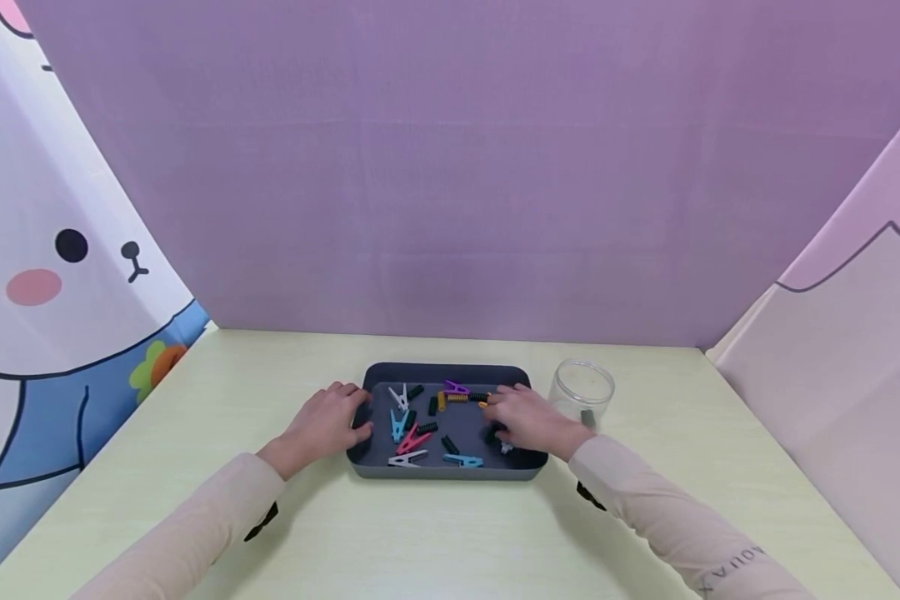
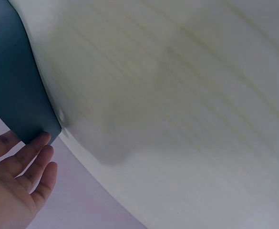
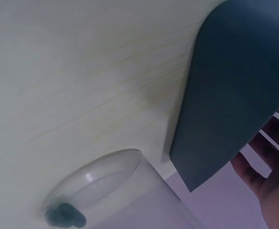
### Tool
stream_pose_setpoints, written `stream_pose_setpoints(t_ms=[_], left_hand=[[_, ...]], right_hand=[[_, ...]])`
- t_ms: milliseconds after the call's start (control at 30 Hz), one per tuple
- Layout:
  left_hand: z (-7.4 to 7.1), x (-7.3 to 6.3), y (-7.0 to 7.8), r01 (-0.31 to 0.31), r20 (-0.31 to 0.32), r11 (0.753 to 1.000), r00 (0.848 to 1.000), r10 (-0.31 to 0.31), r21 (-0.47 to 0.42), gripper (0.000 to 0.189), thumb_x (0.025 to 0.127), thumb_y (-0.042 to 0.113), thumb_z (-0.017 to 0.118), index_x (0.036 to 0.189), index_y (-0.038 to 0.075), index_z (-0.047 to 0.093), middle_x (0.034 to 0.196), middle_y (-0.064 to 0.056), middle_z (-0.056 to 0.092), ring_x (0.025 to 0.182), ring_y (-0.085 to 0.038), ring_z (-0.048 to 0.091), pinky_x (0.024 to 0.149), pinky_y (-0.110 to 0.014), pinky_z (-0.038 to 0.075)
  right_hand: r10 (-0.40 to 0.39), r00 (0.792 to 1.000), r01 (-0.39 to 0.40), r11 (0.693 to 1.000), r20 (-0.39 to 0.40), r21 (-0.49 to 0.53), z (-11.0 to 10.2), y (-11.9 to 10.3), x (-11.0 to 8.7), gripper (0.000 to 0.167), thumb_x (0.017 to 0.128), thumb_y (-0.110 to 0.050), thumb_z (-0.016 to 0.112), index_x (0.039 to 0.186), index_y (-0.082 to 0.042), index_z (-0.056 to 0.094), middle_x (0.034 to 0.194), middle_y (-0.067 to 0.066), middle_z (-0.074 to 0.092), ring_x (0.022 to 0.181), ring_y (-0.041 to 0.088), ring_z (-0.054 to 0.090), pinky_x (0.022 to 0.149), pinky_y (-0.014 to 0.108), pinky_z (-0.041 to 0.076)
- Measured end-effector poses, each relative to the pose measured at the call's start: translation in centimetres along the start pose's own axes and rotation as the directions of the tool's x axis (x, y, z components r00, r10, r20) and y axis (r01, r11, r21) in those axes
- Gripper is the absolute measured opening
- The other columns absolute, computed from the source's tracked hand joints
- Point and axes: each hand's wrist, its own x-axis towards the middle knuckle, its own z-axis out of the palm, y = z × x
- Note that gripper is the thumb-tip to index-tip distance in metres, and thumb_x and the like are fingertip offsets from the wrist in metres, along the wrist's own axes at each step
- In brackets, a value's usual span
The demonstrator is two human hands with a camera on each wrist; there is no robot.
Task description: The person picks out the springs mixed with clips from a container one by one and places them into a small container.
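Note:
A dark grey tray (image 1: 450, 472) holds plastic clothespins, among them a pink clothespin (image 1: 412, 439), a purple clothespin (image 1: 456, 387) and a light blue clothespin (image 1: 462, 460). Small coiled springs lie among them, including a dark spring (image 1: 450, 445) and a yellow spring (image 1: 457, 398). My left hand (image 1: 330, 423) rests at the tray's left rim, its relaxed fingers touching the wall (image 2: 20, 71). Over the tray's right side, my right hand (image 1: 528, 419) reaches down among the pieces. Its fingertips are partly hidden, and whether they pinch anything is unclear.
Close to the tray's right side stands a clear jar (image 1: 583, 385), with a dark green piece (image 3: 65, 215) inside. The pale wooden tabletop (image 1: 450, 533) surrounds both. A purple cloth (image 1: 450, 208) hangs behind, and printed cloth (image 1: 82, 292) covers the left side.

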Motion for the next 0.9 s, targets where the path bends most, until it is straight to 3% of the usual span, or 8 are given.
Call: stream_pose_setpoints(t_ms=[200,900], left_hand=[[0.03,0.01,0.05,0.002,0.01,1.0,1.0,-0.002,-0.001,0.041,0.077,0.037,0.067,0.106,0.008,0.063,0.108,-0.011,0.062,0.094,-0.026,0.055,0.079,-0.042,0.049],[0.0,0.11,0.02,-0.002,0.006,1.0,1.0,0.002,0.002,0.042,0.077,0.037,0.067,0.106,0.007,0.063,0.106,-0.01,0.062,0.091,-0.025,0.055,0.078,-0.042,0.049]], right_hand=[[-0.011,1.0,0.01,0.999,-0.012,-0.03,0.47,-0.03,0.25,0.016,0.075,-0.017,0.072,0.09,-0.018,0.068,0.089,-0.006,0.064,0.085,0.013,0.052,0.067,0.028,0.037],[0.012,1.0,-0.012,0.999,0.021,-0.032,0.34,-0.3,0.69,0.012,0.076,-0.018,0.072,0.087,-0.018,0.069,0.088,-0.006,0.065,0.085,0.013,0.053,0.067,0.029,0.038]])
